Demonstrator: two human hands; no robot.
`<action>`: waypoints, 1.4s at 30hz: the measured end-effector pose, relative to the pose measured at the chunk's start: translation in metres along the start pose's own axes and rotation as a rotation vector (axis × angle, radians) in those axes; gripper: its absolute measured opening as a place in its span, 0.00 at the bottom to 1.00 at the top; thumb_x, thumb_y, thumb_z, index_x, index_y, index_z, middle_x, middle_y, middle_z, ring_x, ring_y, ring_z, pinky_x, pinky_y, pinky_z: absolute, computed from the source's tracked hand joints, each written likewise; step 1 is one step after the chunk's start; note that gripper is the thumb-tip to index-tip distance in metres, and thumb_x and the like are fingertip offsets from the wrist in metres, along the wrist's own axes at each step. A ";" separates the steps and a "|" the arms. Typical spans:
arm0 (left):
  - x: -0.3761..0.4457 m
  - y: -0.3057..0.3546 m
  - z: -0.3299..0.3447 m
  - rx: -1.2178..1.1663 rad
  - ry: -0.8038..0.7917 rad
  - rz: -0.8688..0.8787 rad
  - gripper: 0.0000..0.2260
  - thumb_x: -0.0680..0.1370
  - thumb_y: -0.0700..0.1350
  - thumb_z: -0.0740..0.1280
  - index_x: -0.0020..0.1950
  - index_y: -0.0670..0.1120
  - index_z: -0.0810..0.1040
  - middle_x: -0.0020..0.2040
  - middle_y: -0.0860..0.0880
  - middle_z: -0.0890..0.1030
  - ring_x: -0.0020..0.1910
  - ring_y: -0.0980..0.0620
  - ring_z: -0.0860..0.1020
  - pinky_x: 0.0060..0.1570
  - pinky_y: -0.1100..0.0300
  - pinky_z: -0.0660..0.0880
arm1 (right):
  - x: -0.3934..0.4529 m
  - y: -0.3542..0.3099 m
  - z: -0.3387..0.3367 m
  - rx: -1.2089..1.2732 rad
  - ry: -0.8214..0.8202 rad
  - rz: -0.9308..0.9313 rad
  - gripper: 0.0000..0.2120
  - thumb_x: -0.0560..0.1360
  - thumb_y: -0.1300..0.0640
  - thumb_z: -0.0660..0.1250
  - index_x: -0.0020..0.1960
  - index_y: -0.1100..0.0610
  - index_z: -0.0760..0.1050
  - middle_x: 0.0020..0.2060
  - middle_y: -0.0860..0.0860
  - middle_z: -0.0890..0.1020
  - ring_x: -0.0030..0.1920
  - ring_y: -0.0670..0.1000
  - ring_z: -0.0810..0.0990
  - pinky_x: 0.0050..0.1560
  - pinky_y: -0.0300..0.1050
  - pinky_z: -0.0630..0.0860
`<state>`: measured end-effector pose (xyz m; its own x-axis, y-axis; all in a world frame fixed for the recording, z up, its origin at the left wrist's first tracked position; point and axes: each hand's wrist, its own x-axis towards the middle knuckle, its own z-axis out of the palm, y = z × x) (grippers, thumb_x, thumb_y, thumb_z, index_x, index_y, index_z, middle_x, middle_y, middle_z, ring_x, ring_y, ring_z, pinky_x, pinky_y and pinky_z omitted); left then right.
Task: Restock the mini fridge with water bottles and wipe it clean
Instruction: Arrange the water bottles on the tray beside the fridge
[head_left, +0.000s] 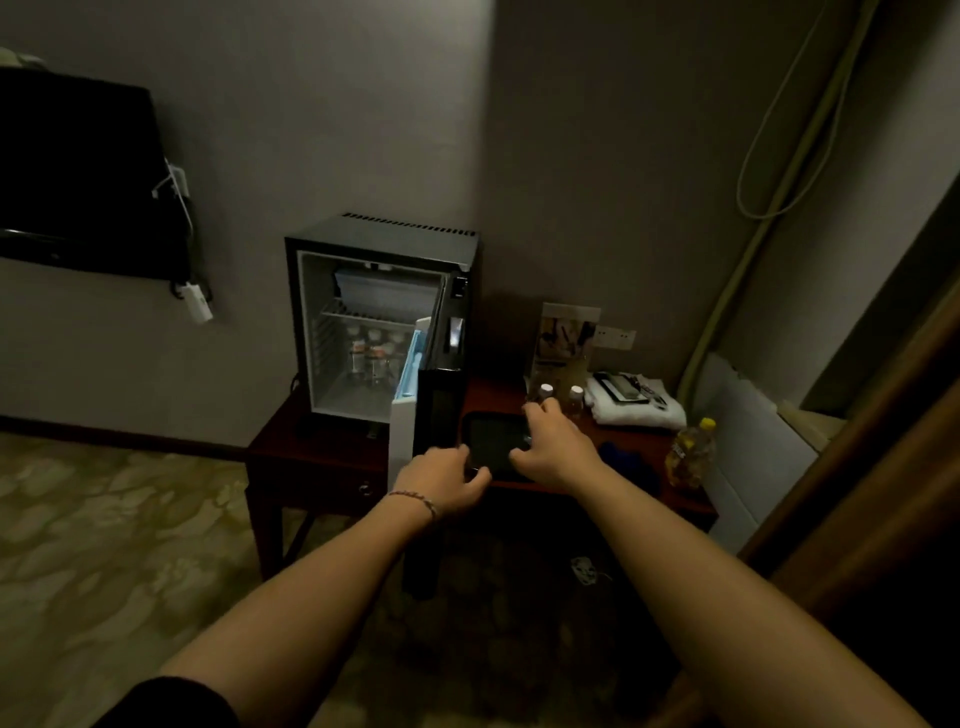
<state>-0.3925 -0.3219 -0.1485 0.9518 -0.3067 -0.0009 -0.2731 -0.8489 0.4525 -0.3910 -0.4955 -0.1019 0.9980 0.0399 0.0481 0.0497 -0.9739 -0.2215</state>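
Dim room, both arms reach out to a dark wooden table. Left hand sits at the near-left corner of a black tray, fingers curled over its edge, thumb toward the front; whether it really grips the tray is hard to tell, motion blur. Right hand is over the tray's right side, fingers loosely spread and bent, fingertips right at two small water bottles with pale caps standing just beyond the tray; contact can't be confirmed.

Mini fridge stands left of and beyond the left fingers, door swung open toward the camera, its edge just beside the left knuckles. More bottles are on the fridge's lower level, under a wire shelf.

Right of the right fingers: folded white towel with dark items on top, blue cloth near the wrist, yellowish bottle at the table's right edge. A TV hangs on the wall far left.
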 end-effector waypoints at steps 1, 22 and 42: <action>-0.005 -0.006 -0.006 0.008 -0.001 -0.012 0.15 0.80 0.60 0.60 0.44 0.49 0.73 0.41 0.49 0.79 0.38 0.53 0.78 0.40 0.57 0.77 | -0.002 -0.009 -0.003 -0.006 0.018 -0.019 0.27 0.75 0.49 0.69 0.69 0.54 0.65 0.65 0.53 0.66 0.62 0.56 0.73 0.55 0.52 0.77; -0.003 -0.230 -0.183 0.273 0.165 0.054 0.27 0.77 0.67 0.57 0.63 0.48 0.74 0.59 0.45 0.75 0.58 0.44 0.75 0.54 0.47 0.76 | 0.047 -0.248 0.026 -0.059 0.111 -0.069 0.20 0.75 0.45 0.66 0.62 0.56 0.72 0.59 0.55 0.73 0.59 0.59 0.76 0.54 0.50 0.74; 0.201 -0.313 -0.168 0.258 0.028 0.011 0.31 0.76 0.69 0.56 0.72 0.51 0.68 0.68 0.46 0.71 0.64 0.45 0.71 0.58 0.46 0.74 | 0.274 -0.234 0.109 -0.057 -0.063 0.027 0.25 0.75 0.40 0.66 0.65 0.52 0.69 0.62 0.54 0.69 0.62 0.57 0.73 0.57 0.56 0.76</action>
<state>-0.0922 -0.0459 -0.1403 0.9510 -0.3078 0.0293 -0.3069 -0.9283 0.2097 -0.1251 -0.2321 -0.1432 0.9995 0.0257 -0.0184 0.0223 -0.9859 -0.1660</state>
